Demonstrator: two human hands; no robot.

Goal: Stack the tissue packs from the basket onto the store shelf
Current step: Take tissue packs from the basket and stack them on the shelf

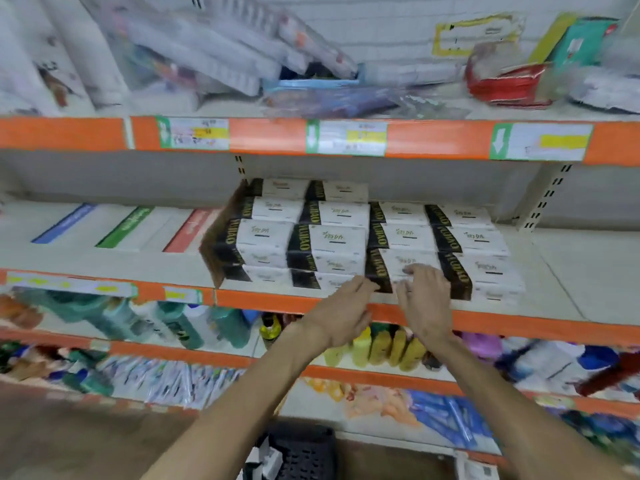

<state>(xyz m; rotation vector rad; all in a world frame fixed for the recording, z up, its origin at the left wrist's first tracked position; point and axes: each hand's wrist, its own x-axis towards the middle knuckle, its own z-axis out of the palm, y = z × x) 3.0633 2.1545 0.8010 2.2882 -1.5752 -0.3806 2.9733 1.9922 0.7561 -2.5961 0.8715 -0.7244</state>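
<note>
Head view, glossy boxy tissue packs [398, 261] (plastic-wrapped), orange-edged shelf [502, 323]

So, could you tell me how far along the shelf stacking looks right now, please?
Mostly done: the tissue packs sit stacked in rows on the shelf. In hand: the left hand and right hand press a front pack into place. Left: the dark basket below shows white items, possibly more packs.

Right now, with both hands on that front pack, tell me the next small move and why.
Probably push the front tissue pack back flush: the left hand and right hand rest open on it at the shelf edge, slightly ahead of neighbouring packs.
</note>
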